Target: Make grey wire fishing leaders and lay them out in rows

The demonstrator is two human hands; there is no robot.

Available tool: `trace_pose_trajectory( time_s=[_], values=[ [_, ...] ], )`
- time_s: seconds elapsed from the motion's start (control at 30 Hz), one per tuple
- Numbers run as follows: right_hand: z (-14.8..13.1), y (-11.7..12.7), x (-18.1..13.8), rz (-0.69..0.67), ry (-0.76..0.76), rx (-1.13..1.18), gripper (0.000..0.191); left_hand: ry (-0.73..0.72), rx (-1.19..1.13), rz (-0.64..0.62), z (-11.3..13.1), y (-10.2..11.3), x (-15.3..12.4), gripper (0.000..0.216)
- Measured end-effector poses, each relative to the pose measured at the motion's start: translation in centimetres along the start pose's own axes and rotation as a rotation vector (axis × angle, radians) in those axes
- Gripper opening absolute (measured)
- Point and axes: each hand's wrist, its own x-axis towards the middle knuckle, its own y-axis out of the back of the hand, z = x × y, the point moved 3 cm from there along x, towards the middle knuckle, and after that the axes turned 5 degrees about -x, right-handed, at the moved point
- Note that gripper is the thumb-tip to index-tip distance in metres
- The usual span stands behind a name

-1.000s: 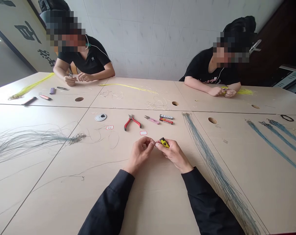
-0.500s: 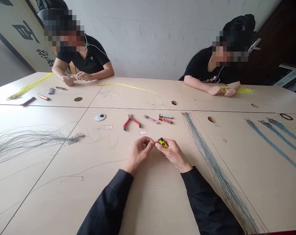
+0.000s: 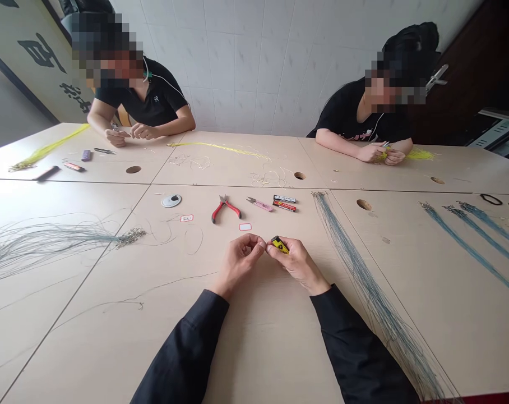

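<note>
1. Where my two hands meet above the tabletop (image 3: 258,348), one piece of fine work: in progress, I judge, and unfinished.
2. Left hand (image 3: 243,259), mine: thumb and forefinger together, tips next to those of the other hand; whatever they pinch is too small to tell.
3. Right hand (image 3: 297,262), mine: clasped around a yellow lighter (image 3: 280,244), thumb and forefinger closed towards the left tips. No flame visible.
4. Fine strand (image 3: 195,275), single: on the table, running left from my left wrist; whether I hold its end, I cannot tell.
5. Left bundle (image 3: 107,239), blue-grey strands: lying loose, gathered at a metallic-looking end. Finished or waiting, unclear.
6. Right bundle (image 3: 357,275), similar strands: laid lengthwise beside my right arm, its clustered end far from me. Status likewise unclear.
7. Smaller blue bundles (image 3: 468,250), three: laid side by side at far right, neater than the rest; possibly completed, though nothing confirms it.
8. Tools, out of my grasp: red-handled pliers (image 3: 223,200), handles spread; pink snips (image 3: 260,204) beside them; a red lighter (image 3: 285,207) and a white-and-black lighter (image 3: 285,198) alongside.
9. Remaining, as I judge: the piece between my fingertips, plus any strands in the two long bundles not yet worked. Count indeterminable.
</note>
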Motion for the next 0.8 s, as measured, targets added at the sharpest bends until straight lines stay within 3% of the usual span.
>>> trace_pose_trajectory(
  time_s=[0.8],
  values=[
    [-0.07, -0.32, -0.05, 0.007, 0.012, 0.127, 0.032, -0.034, -0.032, 0.015, 0.00, -0.04, 0.08, 0.028]
  ],
)
